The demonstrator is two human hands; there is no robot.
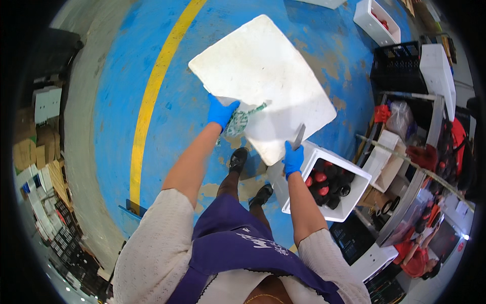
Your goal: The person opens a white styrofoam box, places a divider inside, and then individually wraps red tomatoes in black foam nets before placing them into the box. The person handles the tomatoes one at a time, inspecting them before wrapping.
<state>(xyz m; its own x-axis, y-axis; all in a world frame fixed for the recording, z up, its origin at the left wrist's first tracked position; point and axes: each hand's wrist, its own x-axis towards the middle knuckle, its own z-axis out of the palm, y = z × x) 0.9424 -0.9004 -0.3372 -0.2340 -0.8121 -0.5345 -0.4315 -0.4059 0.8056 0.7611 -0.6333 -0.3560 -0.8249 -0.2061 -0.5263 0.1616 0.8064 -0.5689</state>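
My left hand [221, 111], in a blue glove, is at the near left edge of a large white foam lid [269, 72], its fingers partly under that edge. Crumpled clear tape with green print [238, 122] hangs beside it and partly crosses the lid. My right hand [294, 159], also blue-gloved, is closed around a knife, whose blade [300, 135] points away from me over the lid's near right edge. Just right of that hand stands an open white foam box [349, 167] holding red round fruits [320, 177] and several black-wrapped ones [334, 190].
A metal table [402, 212] with foam trays stands at the right, beside a black crate [398, 68]. Another foam box [376, 22] with red fruits is at the upper right. A person in red [415, 262] is at the lower right. A yellow line [155, 83] crosses the blue floor.
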